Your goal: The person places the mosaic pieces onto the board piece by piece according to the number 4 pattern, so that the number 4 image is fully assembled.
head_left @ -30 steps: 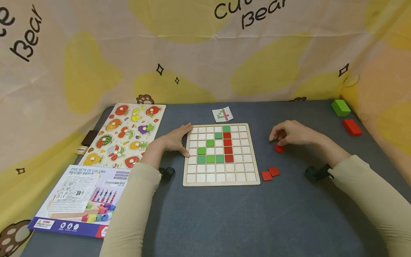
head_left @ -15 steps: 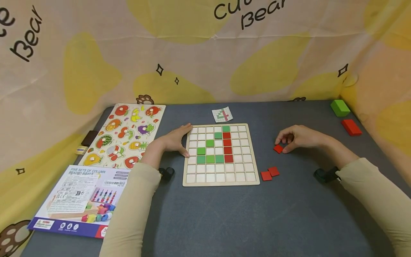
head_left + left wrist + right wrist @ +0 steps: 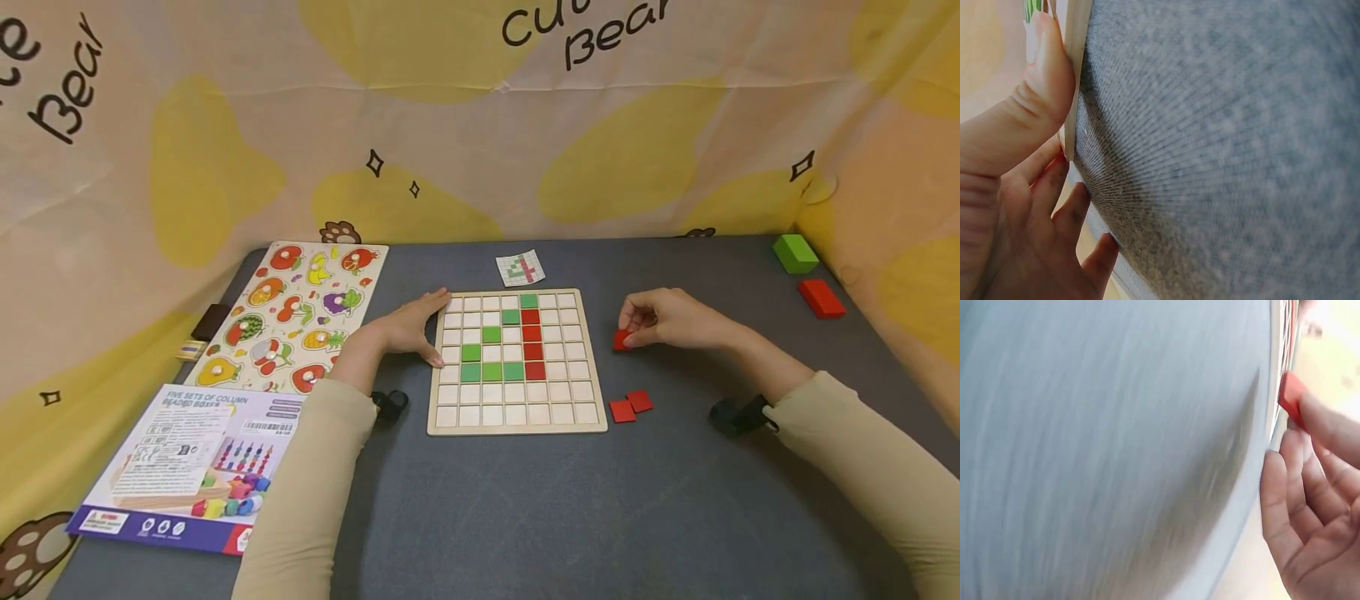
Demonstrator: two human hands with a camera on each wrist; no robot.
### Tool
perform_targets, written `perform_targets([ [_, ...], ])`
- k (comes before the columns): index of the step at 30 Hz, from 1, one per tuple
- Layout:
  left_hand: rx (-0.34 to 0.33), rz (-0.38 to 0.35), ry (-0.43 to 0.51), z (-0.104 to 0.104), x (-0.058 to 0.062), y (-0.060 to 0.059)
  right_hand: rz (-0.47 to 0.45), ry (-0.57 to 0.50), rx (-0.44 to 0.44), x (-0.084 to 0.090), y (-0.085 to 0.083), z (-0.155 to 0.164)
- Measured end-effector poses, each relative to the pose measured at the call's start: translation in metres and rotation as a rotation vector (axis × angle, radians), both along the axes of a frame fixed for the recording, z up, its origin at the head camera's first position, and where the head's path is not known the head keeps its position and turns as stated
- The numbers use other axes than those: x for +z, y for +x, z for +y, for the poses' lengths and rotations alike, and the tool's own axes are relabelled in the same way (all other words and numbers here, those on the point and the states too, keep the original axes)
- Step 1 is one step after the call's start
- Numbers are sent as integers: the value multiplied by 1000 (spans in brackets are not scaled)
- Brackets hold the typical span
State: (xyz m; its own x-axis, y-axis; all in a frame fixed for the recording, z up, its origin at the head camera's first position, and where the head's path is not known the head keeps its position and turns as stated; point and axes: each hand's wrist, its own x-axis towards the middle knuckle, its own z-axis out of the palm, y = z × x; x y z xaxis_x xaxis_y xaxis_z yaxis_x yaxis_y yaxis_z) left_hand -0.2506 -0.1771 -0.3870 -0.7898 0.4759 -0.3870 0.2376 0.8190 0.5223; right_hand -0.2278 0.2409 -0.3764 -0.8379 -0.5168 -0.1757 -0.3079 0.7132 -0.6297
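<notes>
A square wooden grid board (image 3: 517, 431) lies mid-table, with white cells and several green and red squares set in it. My left hand (image 3: 405, 327) rests at the board's left edge, thumb and fingers spread; in the left wrist view the thumb (image 3: 1054, 81) lies against that edge. To the right of the board, my right hand (image 3: 671, 318) pinches a red square tile (image 3: 622, 340) between thumb and fingertips. The right wrist view shows this tile (image 3: 1291, 394) held up off the table. Two more red tiles (image 3: 622, 411) lie by the board's lower right corner.
A small pattern card (image 3: 521, 268) lies behind the board. On the left are a fruit puzzle board (image 3: 288, 321) and a beaded-toy box (image 3: 187, 467), with a dark block (image 3: 209, 322) beyond them. A green block (image 3: 796, 253) and a red block (image 3: 821, 298) stand at the far right.
My right hand has picked up a red tile from the table right of the board and carried it left toward the board. My left hand has stayed at the board's edge.
</notes>
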Motion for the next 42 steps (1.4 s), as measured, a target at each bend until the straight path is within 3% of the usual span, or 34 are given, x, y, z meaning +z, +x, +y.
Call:
perform_targets([
  [11, -3, 0, 3, 1, 1, 1, -7, -129, 98, -4, 33, -84],
  [18, -1, -7, 10, 1, 2, 1, 34, -131, 132, -8, 43, -112],
  [28, -1, -8, 16, -1, 0, 0, 140, -80, 169, -13, 45, -116],
  [36, -1, -3, 16, -1, 0, 0, 144, -58, 220, -10, 50, -114],
  [42, -12, 0, 18, -2, 0, -1, 98, -54, 215, -9, 41, -84],
])
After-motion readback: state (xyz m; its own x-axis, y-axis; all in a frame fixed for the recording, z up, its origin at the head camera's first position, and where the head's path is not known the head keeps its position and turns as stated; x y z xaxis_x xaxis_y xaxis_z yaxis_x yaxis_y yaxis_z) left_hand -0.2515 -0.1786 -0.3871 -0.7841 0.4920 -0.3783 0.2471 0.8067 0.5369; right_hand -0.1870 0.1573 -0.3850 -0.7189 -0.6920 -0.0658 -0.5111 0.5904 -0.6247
